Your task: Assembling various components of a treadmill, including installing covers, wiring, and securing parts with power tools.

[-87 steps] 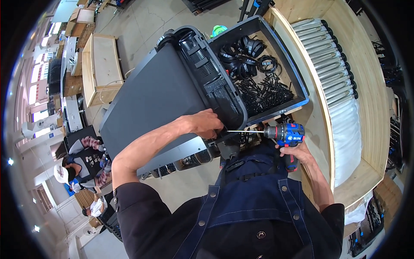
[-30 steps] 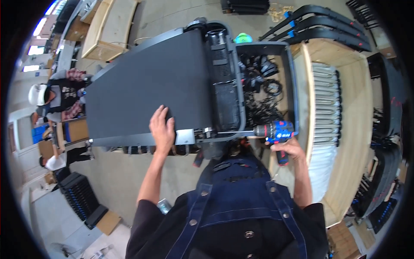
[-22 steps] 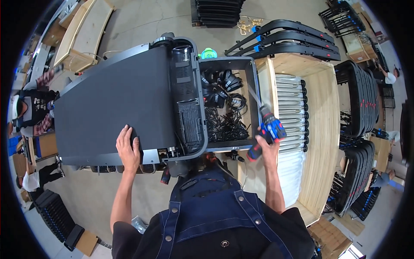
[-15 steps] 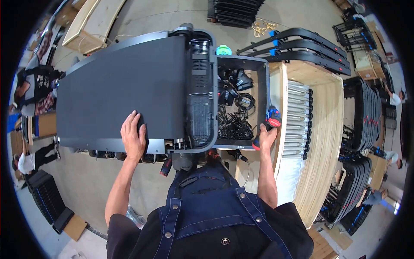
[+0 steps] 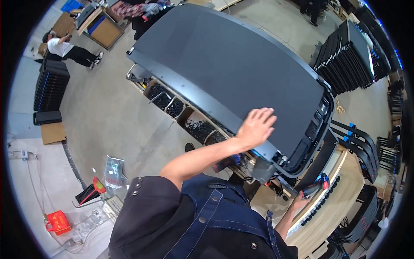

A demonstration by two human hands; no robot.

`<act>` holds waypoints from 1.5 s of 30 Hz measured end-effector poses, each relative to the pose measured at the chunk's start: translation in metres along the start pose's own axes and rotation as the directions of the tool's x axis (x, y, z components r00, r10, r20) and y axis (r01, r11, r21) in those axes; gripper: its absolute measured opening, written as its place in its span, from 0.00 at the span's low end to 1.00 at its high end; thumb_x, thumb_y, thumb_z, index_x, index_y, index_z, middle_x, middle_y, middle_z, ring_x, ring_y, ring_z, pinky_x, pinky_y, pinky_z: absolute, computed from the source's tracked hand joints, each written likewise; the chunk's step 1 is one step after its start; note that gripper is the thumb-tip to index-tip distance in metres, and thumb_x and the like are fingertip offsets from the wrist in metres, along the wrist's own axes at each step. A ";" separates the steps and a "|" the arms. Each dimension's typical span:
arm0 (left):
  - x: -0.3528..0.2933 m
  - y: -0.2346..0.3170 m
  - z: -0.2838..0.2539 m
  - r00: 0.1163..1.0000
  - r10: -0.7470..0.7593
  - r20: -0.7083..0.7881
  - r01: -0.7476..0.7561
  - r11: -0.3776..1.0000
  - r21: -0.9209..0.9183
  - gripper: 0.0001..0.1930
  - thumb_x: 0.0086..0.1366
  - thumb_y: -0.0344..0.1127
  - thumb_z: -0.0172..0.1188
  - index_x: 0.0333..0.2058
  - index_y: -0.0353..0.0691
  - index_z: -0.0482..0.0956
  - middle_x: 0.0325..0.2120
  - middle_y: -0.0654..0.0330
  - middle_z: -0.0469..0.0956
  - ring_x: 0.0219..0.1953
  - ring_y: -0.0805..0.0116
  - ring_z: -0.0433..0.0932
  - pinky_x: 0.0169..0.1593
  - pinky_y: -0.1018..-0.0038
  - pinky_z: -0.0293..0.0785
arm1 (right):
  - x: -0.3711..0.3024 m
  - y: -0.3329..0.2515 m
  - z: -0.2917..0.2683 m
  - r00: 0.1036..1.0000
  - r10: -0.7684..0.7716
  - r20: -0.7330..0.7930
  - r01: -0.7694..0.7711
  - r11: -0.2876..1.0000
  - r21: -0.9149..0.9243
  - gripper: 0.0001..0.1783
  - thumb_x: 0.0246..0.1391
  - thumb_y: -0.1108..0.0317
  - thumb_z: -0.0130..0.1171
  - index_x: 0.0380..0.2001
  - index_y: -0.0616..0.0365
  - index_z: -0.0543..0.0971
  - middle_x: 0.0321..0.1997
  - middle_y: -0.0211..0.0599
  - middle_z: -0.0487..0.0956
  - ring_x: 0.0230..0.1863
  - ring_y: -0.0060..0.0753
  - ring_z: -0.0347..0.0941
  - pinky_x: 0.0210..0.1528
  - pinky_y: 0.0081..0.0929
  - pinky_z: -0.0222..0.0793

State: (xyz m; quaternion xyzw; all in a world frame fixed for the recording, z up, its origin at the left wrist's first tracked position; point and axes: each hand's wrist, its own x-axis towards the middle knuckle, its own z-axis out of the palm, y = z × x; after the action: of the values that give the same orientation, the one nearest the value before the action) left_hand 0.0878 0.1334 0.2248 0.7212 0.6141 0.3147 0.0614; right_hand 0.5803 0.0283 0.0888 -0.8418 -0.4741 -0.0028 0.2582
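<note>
The left hand (image 5: pixel 256 126) lies flat and released, fingers spread, on the near part of the large dark panel (image 5: pixel 233 64), pressing its top surface just inside the long lower edge; it grasps nothing. The right hand (image 5: pixel 298 202) is clenched around the handle of a blue and red power drill (image 5: pixel 318 184), held low beside the panel's end, over the pale wooden desk (image 5: pixel 340 203). The panel rests tilted across a stand, its far end reaching toward the upper left and its ribbed end cap (image 5: pixel 317 129) close to the drill. Judged risks: the panel is steadied by one flat palm only, so a push from the drill could make it slide or tip off its support; the drill bit, too small to see clearly, could slip off a fastener and mar the dark surface; loose cables beneath the end cap could catch the bit. Under the panel's long edge runs a row of open bins (image 5: pixel 181 113), each holding small dark parts, apparently screws or fittings, though their kind cannot be told. On the floor (image 5: pixel 108 116) at lower left lie a clear bag (image 5: pixel 114 171) and a small red box (image 5: pixel 57 221). Stacks of dark panels (image 5: pixel 351 52) stand at upper right; another person (image 5: pixel 64 47) works at upper left.
</note>
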 end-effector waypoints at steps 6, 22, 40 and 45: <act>-0.035 -0.045 -0.025 0.989 0.145 0.003 -0.140 0.964 -0.228 0.24 0.66 0.46 0.59 0.56 0.38 0.74 0.62 0.47 0.67 0.67 0.50 0.61 0.70 0.53 0.53 | -0.119 -0.183 -0.069 0.953 0.013 0.302 -0.192 0.797 0.573 0.17 0.65 0.69 0.56 0.55 0.65 0.76 0.35 0.38 0.80 0.30 0.22 0.75 0.33 0.17 0.73; -0.054 -0.298 -0.202 0.998 -0.049 0.049 0.040 0.985 0.167 0.23 0.72 0.50 0.51 0.60 0.47 0.73 0.64 0.59 0.69 0.67 0.60 0.64 0.70 0.50 0.53 | -0.232 -0.397 0.134 0.420 -0.341 0.841 0.133 0.940 0.314 0.17 0.56 0.68 0.59 0.48 0.61 0.80 0.37 0.40 0.85 0.38 0.35 0.80 0.41 0.34 0.75; -0.034 -0.322 -0.200 0.994 -0.105 0.044 0.091 0.966 0.241 0.21 0.62 0.40 0.56 0.54 0.48 0.80 0.58 0.61 0.76 0.58 0.60 0.73 0.65 0.56 0.57 | -0.274 -0.460 0.168 0.424 -0.244 0.872 -0.856 0.207 0.474 0.18 0.60 0.64 0.55 0.51 0.60 0.79 0.44 0.41 0.84 0.45 0.38 0.79 0.50 0.36 0.72; -0.029 -0.321 -0.201 0.991 -0.111 0.075 0.089 0.963 0.256 0.21 0.63 0.41 0.55 0.54 0.48 0.79 0.58 0.60 0.76 0.58 0.60 0.73 0.65 0.56 0.57 | -0.284 -0.433 0.177 0.416 -0.160 0.895 -0.909 -0.056 0.413 0.18 0.61 0.63 0.54 0.51 0.59 0.78 0.46 0.41 0.83 0.47 0.39 0.78 0.52 0.36 0.71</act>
State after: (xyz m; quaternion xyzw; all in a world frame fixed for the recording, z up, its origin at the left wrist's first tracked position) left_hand -0.2921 0.1230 0.2204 0.7044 0.6814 0.1982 0.0125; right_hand 0.0352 0.0602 0.0515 -0.4579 -0.0795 0.7420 0.4831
